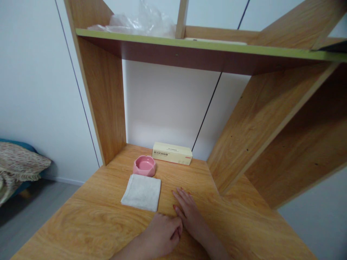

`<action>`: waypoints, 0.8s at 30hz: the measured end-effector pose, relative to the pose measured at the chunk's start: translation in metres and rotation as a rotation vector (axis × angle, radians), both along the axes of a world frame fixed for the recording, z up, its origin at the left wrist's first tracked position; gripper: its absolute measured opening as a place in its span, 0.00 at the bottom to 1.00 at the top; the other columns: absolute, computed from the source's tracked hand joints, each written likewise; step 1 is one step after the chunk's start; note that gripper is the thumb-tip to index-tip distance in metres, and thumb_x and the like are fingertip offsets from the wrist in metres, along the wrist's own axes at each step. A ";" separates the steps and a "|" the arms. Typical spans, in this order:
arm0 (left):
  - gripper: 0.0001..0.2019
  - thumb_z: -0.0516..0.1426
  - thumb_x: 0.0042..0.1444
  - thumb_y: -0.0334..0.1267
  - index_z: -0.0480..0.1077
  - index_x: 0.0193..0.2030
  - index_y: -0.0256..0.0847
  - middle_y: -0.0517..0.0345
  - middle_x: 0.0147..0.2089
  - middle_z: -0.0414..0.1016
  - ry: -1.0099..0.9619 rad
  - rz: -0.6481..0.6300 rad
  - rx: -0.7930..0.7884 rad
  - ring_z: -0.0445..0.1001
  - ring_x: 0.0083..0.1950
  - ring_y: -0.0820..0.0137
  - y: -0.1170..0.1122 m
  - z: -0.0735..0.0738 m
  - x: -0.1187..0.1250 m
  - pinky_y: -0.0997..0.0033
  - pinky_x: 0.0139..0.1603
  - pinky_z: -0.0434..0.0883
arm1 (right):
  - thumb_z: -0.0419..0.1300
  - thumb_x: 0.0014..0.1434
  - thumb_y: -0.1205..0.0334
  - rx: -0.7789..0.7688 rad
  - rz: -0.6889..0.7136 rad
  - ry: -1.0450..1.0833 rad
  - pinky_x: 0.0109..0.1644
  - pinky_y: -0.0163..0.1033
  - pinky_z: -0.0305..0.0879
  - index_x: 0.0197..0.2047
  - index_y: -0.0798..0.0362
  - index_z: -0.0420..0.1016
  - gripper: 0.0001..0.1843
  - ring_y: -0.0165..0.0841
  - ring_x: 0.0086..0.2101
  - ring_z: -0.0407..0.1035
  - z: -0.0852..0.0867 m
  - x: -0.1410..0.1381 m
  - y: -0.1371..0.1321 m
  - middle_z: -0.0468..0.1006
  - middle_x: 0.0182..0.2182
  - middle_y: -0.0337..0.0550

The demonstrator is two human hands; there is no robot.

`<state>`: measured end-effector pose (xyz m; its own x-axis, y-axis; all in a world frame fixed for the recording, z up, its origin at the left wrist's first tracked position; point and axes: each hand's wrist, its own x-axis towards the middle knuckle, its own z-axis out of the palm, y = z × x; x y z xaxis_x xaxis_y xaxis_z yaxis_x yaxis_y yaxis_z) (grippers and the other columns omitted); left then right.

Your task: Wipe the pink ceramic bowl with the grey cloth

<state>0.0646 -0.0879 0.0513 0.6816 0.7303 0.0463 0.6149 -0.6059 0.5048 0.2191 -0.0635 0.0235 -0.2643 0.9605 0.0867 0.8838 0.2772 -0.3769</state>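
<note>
Hands: two, both down on the table (81, 224) near its front edge, touching each other.

Left hand (162, 234): knuckles up, fingers curled under into a loose fist, nothing visible in it. Forearm enters from the front edge.

Right hand (188, 211): palm flat on the wood, fingers straight and slightly spread, pointing toward the back edge; open, gripping nothing.

Count on the table:
- 1 cloth (141, 192), white, folded square, mid-table, just beside the right hand's fingertips, not touching.
- 1 bowl (144, 165), pink, touching the cloth's far edge.
- 1 box (172, 153), long, cream, against the back edge, just right of the bowl.

Shelf (217, 47) above: 1 clear plastic bag (146, 21).
</note>
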 end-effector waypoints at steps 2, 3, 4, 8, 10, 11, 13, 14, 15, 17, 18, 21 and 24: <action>0.08 0.48 0.50 0.28 0.66 0.31 0.43 0.65 0.30 0.75 -0.004 -0.005 0.006 0.73 0.31 0.73 0.000 0.001 0.000 0.79 0.31 0.63 | 0.43 0.59 0.56 0.002 -0.001 0.007 0.61 0.49 0.42 0.58 0.53 0.58 0.24 0.36 0.59 0.45 -0.001 0.000 0.000 0.56 0.59 0.44; 0.08 0.48 0.50 0.28 0.66 0.31 0.43 0.65 0.31 0.75 -0.004 -0.008 0.007 0.73 0.31 0.73 0.000 0.002 0.000 0.79 0.31 0.63 | 0.43 0.59 0.56 0.007 0.000 0.010 0.61 0.49 0.42 0.58 0.52 0.58 0.24 0.36 0.59 0.45 -0.001 0.001 0.000 0.56 0.59 0.44; 0.08 0.48 0.50 0.27 0.66 0.31 0.43 0.65 0.31 0.75 0.001 -0.011 0.004 0.73 0.32 0.73 0.000 0.002 0.000 0.79 0.31 0.63 | 0.43 0.59 0.56 0.013 0.001 0.012 0.61 0.49 0.42 0.58 0.52 0.58 0.24 0.36 0.59 0.45 -0.002 0.001 0.000 0.57 0.58 0.44; 0.09 0.48 0.50 0.27 0.66 0.32 0.43 0.64 0.31 0.75 0.014 -0.018 -0.020 0.73 0.32 0.73 0.000 0.004 -0.001 0.79 0.32 0.64 | 0.43 0.59 0.56 0.032 0.001 0.017 0.61 0.49 0.43 0.58 0.52 0.58 0.24 0.36 0.58 0.46 -0.004 0.001 0.000 0.58 0.58 0.45; 0.09 0.48 0.50 0.27 0.66 0.31 0.43 0.64 0.31 0.75 0.001 -0.020 -0.036 0.73 0.32 0.73 0.000 0.004 -0.001 0.79 0.33 0.64 | 0.43 0.59 0.56 0.033 0.002 0.015 0.61 0.49 0.43 0.58 0.51 0.58 0.24 0.36 0.58 0.47 -0.005 0.001 0.001 0.58 0.58 0.45; 0.09 0.48 0.50 0.27 0.66 0.31 0.43 0.64 0.31 0.75 -0.006 -0.021 -0.043 0.73 0.32 0.73 0.001 0.003 -0.001 0.79 0.33 0.64 | 0.43 0.59 0.56 0.035 0.002 0.014 0.61 0.49 0.43 0.58 0.51 0.57 0.24 0.36 0.58 0.47 -0.005 0.001 0.001 0.58 0.58 0.44; 0.08 0.48 0.50 0.27 0.66 0.32 0.43 0.64 0.31 0.75 -0.005 -0.023 -0.053 0.73 0.33 0.73 0.001 0.003 -0.001 0.79 0.33 0.64 | 0.43 0.60 0.56 0.038 0.002 0.010 0.61 0.49 0.43 0.58 0.51 0.57 0.24 0.36 0.58 0.47 -0.005 0.001 0.001 0.57 0.58 0.45; 0.08 0.48 0.51 0.27 0.66 0.32 0.43 0.64 0.32 0.75 0.000 -0.026 -0.055 0.73 0.33 0.73 0.002 0.003 -0.001 0.79 0.34 0.64 | 0.43 0.60 0.56 0.038 0.002 0.009 0.61 0.49 0.43 0.58 0.52 0.57 0.24 0.36 0.58 0.46 -0.005 0.001 0.001 0.57 0.58 0.45; 0.08 0.48 0.51 0.27 0.66 0.32 0.43 0.64 0.32 0.75 0.008 -0.030 -0.057 0.73 0.33 0.73 0.002 0.003 -0.001 0.78 0.34 0.64 | 0.43 0.60 0.56 0.036 0.001 0.009 0.61 0.48 0.43 0.58 0.52 0.57 0.25 0.36 0.58 0.46 -0.005 0.001 0.001 0.57 0.58 0.45; 0.08 0.48 0.51 0.28 0.65 0.33 0.43 0.63 0.32 0.74 0.025 -0.039 -0.060 0.72 0.33 0.73 0.002 0.004 -0.001 0.78 0.33 0.64 | 0.43 0.60 0.55 0.031 0.001 0.012 0.61 0.49 0.43 0.58 0.53 0.58 0.25 0.36 0.58 0.46 -0.006 0.002 0.001 0.57 0.58 0.45; 0.08 0.48 0.51 0.28 0.65 0.33 0.43 0.63 0.32 0.74 0.032 -0.041 -0.064 0.72 0.33 0.73 0.002 0.004 -0.001 0.78 0.33 0.64 | 0.43 0.60 0.55 0.031 0.003 0.016 0.61 0.49 0.42 0.58 0.52 0.58 0.24 0.36 0.58 0.46 -0.006 0.002 0.001 0.57 0.58 0.45; 0.08 0.48 0.52 0.28 0.65 0.34 0.43 0.63 0.33 0.74 0.033 -0.040 -0.068 0.72 0.34 0.72 0.001 0.005 -0.002 0.78 0.34 0.64 | 0.43 0.59 0.55 0.038 0.003 0.022 0.61 0.49 0.42 0.58 0.51 0.58 0.24 0.36 0.59 0.46 -0.006 0.002 0.000 0.57 0.58 0.44; 0.08 0.48 0.51 0.28 0.65 0.33 0.43 0.64 0.32 0.74 0.020 -0.035 -0.058 0.72 0.34 0.72 0.001 0.004 -0.002 0.78 0.35 0.64 | 0.43 0.60 0.56 0.031 0.004 0.013 0.61 0.49 0.42 0.58 0.53 0.58 0.25 0.36 0.59 0.46 -0.005 0.002 0.000 0.57 0.59 0.45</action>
